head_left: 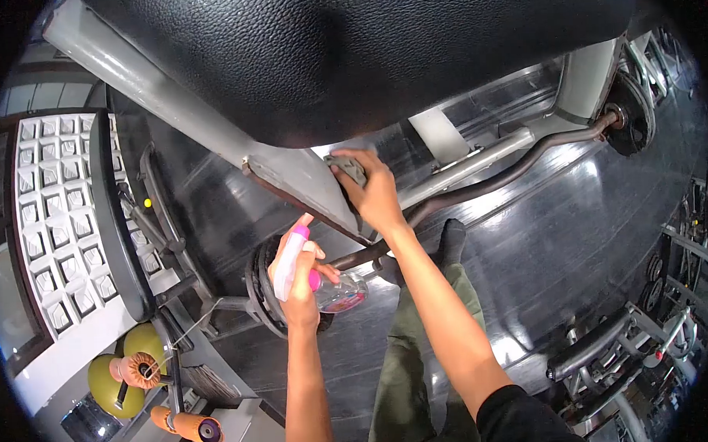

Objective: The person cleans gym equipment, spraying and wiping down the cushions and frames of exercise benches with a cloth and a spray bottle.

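Note:
My left hand is wrapped round a spray bottle with a clear body and a white and pink trigger head. Its nozzle end is close to the lower edge of a grey metal plate on the bench frame. My right hand pinches a grey cloth against the face of that plate. Above both hands hangs a black padded bench seat. Below the plate runs a bent barbell, partly hidden behind my hands.
Weight plates sit at the barbell's ends, one set beside my left hand, another plate at far right. A second bench stands left, near green balls and an orange roller. More gym machines stand lower right.

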### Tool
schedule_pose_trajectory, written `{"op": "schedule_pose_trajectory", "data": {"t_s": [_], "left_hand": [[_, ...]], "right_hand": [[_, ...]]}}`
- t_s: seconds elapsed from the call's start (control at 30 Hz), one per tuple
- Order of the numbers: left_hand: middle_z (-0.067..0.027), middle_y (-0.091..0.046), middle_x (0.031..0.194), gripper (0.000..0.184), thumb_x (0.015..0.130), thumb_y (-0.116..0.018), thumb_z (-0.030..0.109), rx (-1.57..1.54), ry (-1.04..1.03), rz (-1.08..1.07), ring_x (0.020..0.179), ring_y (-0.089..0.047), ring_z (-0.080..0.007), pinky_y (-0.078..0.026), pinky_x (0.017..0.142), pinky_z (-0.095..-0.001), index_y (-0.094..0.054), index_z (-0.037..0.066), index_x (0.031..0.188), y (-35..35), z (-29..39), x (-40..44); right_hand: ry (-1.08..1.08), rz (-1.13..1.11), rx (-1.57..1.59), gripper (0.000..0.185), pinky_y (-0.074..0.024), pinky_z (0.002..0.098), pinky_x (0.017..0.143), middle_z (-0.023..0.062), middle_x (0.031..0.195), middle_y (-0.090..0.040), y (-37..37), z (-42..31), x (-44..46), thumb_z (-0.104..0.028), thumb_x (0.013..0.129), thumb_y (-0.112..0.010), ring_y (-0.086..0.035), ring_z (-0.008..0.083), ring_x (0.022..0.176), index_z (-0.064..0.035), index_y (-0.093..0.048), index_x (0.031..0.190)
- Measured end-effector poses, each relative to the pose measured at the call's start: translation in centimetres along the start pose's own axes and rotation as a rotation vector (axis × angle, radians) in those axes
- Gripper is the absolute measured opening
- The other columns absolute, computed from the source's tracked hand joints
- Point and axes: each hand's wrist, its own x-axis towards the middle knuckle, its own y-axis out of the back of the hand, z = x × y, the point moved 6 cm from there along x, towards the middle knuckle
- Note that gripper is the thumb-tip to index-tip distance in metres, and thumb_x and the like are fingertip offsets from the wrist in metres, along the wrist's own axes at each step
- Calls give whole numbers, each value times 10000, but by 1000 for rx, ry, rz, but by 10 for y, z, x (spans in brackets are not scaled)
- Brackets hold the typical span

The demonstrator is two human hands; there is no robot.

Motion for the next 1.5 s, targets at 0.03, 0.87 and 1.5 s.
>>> {"op": "schedule_pose_trajectory", "data": {"t_s": [0.03,0.87,1.5], "left_hand": [[-57,-574,806,429,928,-536,140,9,-2,-7,512,-603,-180,-526,549,-300,-521,-77,1298,1,0,0],[-35,-539,800,473,923,-504,141,-60,62,-43,534,-586,-160,-525,594,-301,-493,-94,1333,3,-7,2],[-2,-497,801,587,969,-499,265,5,85,-37,560,-532,-150,-498,645,-329,-373,-82,1426,0,-8,-5]], "right_hand": [[15,20,-13,240,-481,399,894,186,1088,-661,6,-6,-12,-152,858,-692,-631,371,1044,-67,-677,1082],[-549,-360,-579,442,-485,497,941,371,1072,-614,13,51,-44,-218,902,-560,-606,490,1044,108,-526,1198],[-385,-379,-622,413,-497,505,905,311,1081,-643,15,53,-51,-247,888,-555,-611,479,1026,39,-562,1187]]}}
